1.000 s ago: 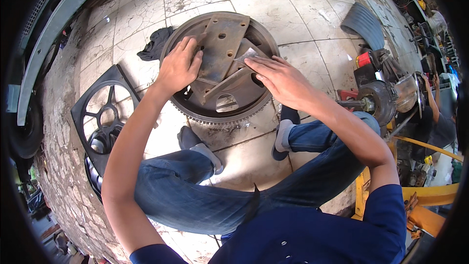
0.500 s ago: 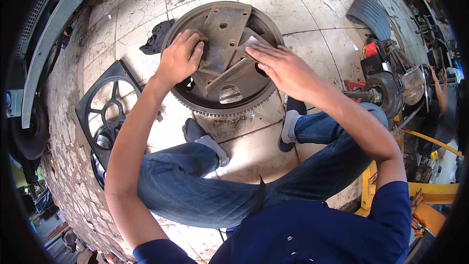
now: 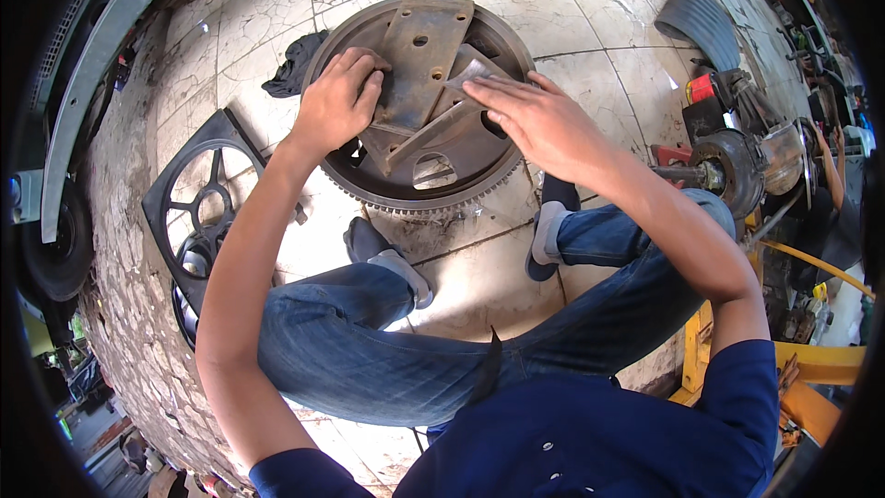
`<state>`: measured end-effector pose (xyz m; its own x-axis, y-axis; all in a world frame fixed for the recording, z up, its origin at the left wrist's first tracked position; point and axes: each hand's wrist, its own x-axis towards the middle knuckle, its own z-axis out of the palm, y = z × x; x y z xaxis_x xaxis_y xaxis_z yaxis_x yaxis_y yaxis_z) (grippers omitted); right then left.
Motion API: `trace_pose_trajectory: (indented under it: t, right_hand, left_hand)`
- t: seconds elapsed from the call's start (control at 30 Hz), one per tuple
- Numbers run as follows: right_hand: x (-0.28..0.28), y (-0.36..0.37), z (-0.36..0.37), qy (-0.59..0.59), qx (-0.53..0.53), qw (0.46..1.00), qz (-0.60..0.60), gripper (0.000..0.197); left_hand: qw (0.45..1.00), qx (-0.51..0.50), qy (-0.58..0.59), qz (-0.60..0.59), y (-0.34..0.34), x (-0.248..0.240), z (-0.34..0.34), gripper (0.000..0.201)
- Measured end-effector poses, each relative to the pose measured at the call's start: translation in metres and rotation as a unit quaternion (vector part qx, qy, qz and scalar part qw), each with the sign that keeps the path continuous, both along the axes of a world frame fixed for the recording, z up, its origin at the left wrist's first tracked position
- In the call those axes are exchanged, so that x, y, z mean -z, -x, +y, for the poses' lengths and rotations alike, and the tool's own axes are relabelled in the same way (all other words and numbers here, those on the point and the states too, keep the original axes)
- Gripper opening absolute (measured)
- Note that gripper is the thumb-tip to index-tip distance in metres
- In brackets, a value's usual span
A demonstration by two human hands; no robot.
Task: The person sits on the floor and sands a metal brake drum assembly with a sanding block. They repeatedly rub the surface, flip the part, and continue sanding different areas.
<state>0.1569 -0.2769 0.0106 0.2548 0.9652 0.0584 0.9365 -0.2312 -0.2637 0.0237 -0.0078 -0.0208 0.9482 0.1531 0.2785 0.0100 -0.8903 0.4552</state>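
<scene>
At the left, a black square frame with a spoked ring inside (image 3: 221, 127) lies beside the person's left forearm. Next comes a crumpled black cloth (image 3: 293, 65) on the tiled floor, near the big, round, dark metal wheel with a toothed rim (image 3: 433, 192). The left hand (image 3: 341, 103) is over the left part of this wheel, its fingers curled at the edge of a rusty rectangular metal plate with holes (image 3: 422, 60); whether they grip it, I cannot tell. This plate lies tilted across the wheel. Below its lower right side, a narrow brown metal strip (image 3: 433, 136) runs slantwise. The right hand (image 3: 548, 124) has its fingers almost straight, with the tips at a small silvery flat piece (image 3: 472, 70); I cannot tell if it is pinched. Farther right lies a curved, ribbed grey-blue sheet (image 3: 699, 23).
</scene>
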Motion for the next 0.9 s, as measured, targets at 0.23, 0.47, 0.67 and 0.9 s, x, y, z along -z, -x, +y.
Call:
trace_pose_trajectory:
  t: [0.23,0.47,0.67,0.9]
  right_hand:
    - [-0.001,0.013,-0.008,-0.007,-0.004,0.999,-0.039,0.046]
    - [0.002,0.009,-0.011,0.012,0.009,0.997,-0.072,0.047]
    - [0.004,0.006,-0.01,-0.01,0.01,0.998,-0.062,0.048]
    - [0.008,0.006,-0.005,-0.06,-0.011,0.998,-0.025,0.048]
  left_hand:
    - [1.0,-0.009,-0.011,-0.018,0.001,0.0,-0.001,0.022]
    - [1.0,-0.007,-0.02,-0.014,0.002,0.004,0.002,0.023]
    - [1.0,-0.006,-0.014,-0.023,0.0,0.005,0.003,0.023]
    - [1.0,0.0,-0.013,-0.027,-0.001,0.005,0.002,0.022]
